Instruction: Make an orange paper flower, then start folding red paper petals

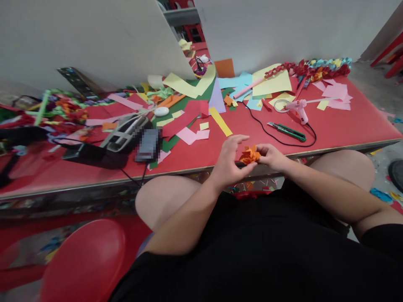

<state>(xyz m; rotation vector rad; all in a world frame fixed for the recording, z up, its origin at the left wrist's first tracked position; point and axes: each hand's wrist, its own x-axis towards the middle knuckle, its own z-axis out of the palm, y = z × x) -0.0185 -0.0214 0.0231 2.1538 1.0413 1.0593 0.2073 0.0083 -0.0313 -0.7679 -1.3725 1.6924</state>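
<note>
An orange paper flower (250, 155) with pointed, folded petals is held just over the front edge of the red table (340, 130). My right hand (271, 157) pinches its right side between thumb and fingers. On the other side, my left hand (230, 161) is spread, with fingers raised behind the flower and the thumb stretched out below it. Whether the left thumb touches the petals I cannot tell. Beyond the hands lie a yellow paper strip (221, 121) and a green utility knife (287, 131). Farther right is a pink glue gun (299, 110) with a black cord.
Cut paper in many colours covers the table's back. Paper flower garlands (308, 69) lie at the back right. At the left are a phone (148, 144), a black case (126, 132) and a white mouse (161, 111). A red stool (83, 260) stands at lower left.
</note>
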